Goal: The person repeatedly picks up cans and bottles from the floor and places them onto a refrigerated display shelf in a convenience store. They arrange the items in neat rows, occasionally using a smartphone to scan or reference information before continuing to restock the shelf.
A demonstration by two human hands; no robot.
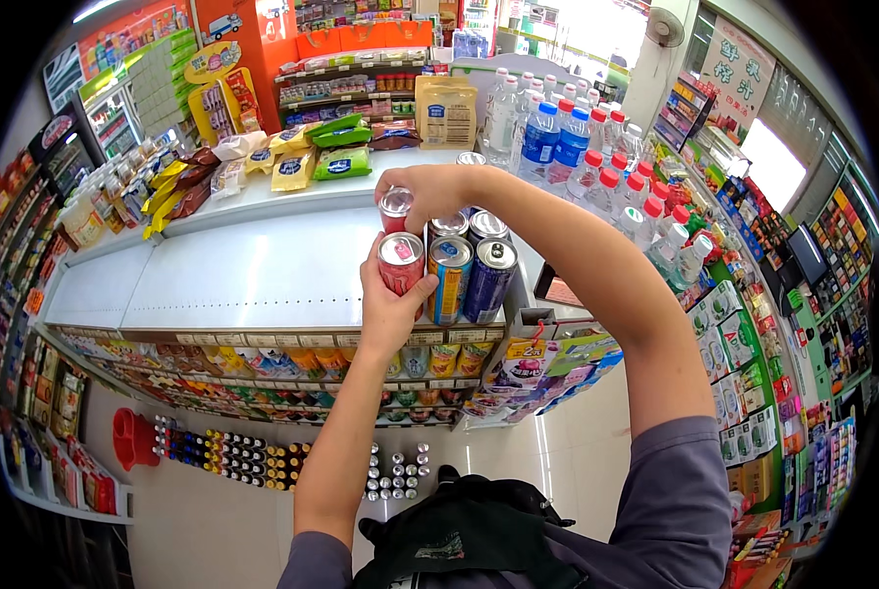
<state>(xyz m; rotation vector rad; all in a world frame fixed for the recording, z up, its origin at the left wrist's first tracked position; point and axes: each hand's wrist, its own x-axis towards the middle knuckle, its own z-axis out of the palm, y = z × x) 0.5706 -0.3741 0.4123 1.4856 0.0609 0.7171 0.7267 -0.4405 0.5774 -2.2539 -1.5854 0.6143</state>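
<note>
My left hand (389,316) is wrapped around a pink drink can (401,272) at the front of the white shelf (255,272). Just behind it, my right hand (435,193) grips the upper part of a second pinkish-red can (395,210), whose lower part is hidden by the front can. To the right of the pink can, and close to my left thumb, stands a blue and orange can (450,283). A dark purple can (491,283) stands at the shelf's right end. More cans (488,224) stand in rows behind these two, partly covered by my right arm.
Snack bags (343,163) lie on the raised ledge behind the shelf. Clear bottles (608,188) crowd the right side. Packaged goods (417,361) line lower shelves. On the floor stand several cans (391,482), rows of bottles (237,456) and a red plastic stool (131,439).
</note>
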